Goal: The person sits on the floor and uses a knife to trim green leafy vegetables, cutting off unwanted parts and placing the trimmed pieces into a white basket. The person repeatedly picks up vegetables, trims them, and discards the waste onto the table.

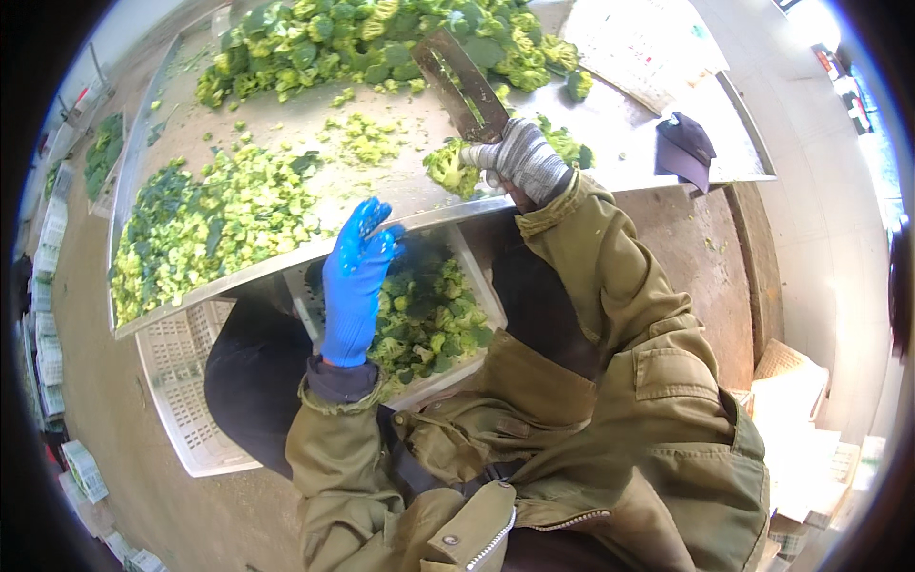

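My left hand (357,279), in a blue coated glove, is raised with its fingers apart over the near edge of a metal-topped table (422,187). Beneath it, a crate of broccoli florets (422,325) sits between my legs. In a grey-and-white knit glove, my right hand (525,161) grips a wide rusty cleaver (461,86), its blade tilted up and away to the left. A broccoli piece (452,169) is against that hand's fingers; whether they hold it too, I cannot tell. Small trimmings (229,214) are heaped at the table's left.
A large pile of broccoli (357,43) covers the table's far side. On the right lies a dark cap (685,146) near the raised metal rim. A white perforated crate (189,386) stands on the floor by my left leg. Cartons (51,357) line the far left.
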A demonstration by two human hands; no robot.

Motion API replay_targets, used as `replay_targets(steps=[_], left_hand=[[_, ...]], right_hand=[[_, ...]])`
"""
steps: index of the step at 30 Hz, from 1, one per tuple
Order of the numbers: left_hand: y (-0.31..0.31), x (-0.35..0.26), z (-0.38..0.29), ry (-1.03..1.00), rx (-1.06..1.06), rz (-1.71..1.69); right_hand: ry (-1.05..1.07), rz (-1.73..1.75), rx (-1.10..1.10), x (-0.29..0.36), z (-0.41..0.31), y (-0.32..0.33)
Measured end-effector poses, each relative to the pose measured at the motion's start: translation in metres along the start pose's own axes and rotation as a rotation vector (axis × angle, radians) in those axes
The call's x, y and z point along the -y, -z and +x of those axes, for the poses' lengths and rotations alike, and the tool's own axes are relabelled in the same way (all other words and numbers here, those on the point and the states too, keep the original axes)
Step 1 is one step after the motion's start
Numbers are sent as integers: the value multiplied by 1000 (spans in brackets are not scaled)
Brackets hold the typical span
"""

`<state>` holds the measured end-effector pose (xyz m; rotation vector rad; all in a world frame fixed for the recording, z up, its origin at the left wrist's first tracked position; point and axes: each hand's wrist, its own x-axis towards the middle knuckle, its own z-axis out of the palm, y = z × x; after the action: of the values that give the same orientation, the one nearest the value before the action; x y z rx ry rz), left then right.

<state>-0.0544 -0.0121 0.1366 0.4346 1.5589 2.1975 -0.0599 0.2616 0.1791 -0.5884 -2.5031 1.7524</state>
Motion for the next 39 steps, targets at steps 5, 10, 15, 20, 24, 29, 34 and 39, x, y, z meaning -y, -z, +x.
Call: replay_targets(steps=[5, 10, 15, 20, 24, 29, 34, 39], left_hand=[[6, -17, 17, -6, 5, -20], [10, -28, 22, -39, 7, 238], [14, -29, 21, -86, -2, 350], [24, -26, 20, 65, -54, 102], [31, -22, 24, 36, -159, -56], [38, -17, 28, 43, -235, -294], [40, -14, 28, 20, -288, -358], [39, -13, 28, -24, -290, -411]], right_hand=[[91, 103, 288, 28, -3, -29], [78, -55, 343, 46, -7, -61], [6, 35, 388, 55, -14, -73], [126, 48, 263, 50, -22, -77], [301, -253, -25, 44, -31, -85], [559, -563, -101, 37, -55, -98], [641, -717, -93, 30, -54, -115], [637, -809, -74, 21, -49, -121]])
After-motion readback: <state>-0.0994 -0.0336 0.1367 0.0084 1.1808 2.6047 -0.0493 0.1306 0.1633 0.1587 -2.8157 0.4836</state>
